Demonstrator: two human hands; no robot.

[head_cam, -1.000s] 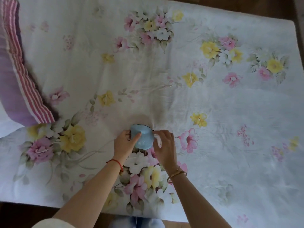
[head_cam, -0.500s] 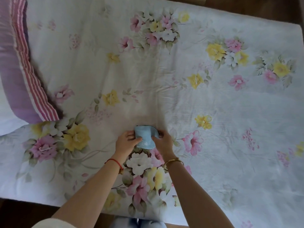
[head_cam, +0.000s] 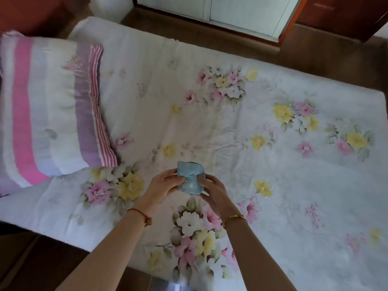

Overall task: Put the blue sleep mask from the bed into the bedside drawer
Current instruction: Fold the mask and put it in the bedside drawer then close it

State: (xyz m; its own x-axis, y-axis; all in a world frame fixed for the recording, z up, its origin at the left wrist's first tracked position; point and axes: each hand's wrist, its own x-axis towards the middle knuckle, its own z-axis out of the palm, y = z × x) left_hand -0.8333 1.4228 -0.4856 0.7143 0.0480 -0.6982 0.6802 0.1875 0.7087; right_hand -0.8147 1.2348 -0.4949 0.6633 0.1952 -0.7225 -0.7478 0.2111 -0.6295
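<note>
Sleep-mask duty starts at the bed, its white cover printed with pink, yellow and white flowers and filling most of what I see from above. A pillow banded in pink, lilac and white lies at the head end to my left, resting on the cover. Dark wooden floor borders the mattress, and a pale door stands beyond the far edge. My two bare forearms reach out over the near side. My left hand, a red cord at its wrist, and my right hand, a gold bangle at its wrist, meet above the flowers. Between them, folded small, is the blue sleep mask, pinched from both sides by my fingers, thumbs pressed on its front.
</note>
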